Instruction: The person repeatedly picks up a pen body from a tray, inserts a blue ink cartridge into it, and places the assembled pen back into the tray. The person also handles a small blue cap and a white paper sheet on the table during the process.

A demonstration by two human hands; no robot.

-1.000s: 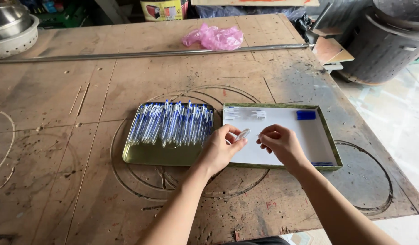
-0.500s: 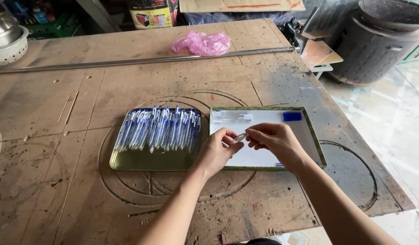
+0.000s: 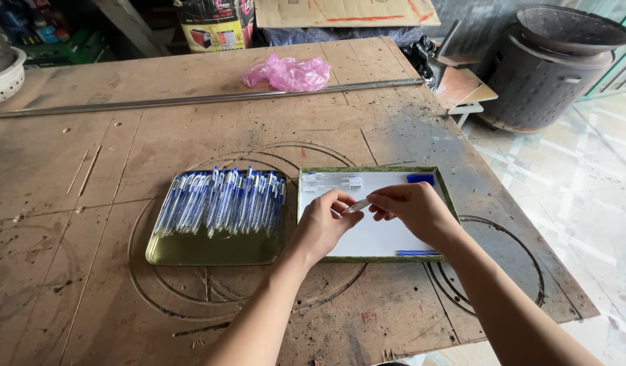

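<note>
My left hand (image 3: pixel 323 227) and my right hand (image 3: pixel 411 207) meet over a white-lined tray (image 3: pixel 374 240) and pinch a small clear pen part (image 3: pixel 358 205) between their fingertips. In that tray lie clear pen barrels (image 3: pixel 333 181) at the back left, a blue cap (image 3: pixel 420 179) at the back right and thin blue refills (image 3: pixel 418 253) at the front edge. To the left, a gold metal tray (image 3: pixel 211 249) holds several finished blue-and-clear pens (image 3: pixel 221 201) laid side by side.
Both trays rest on a worn wooden tabletop (image 3: pixel 89 203) scored with circles. A long metal rod (image 3: pixel 204 99) and a pink plastic bag (image 3: pixel 289 72) lie at the back. A metal bowl (image 3: pixel 4 68) sits far left. A dark metal drum (image 3: pixel 547 64) stands on the floor, right.
Both hands stay together over the white tray with the small clear part between them. The view has shifted slightly; the trays and pens have not moved.
</note>
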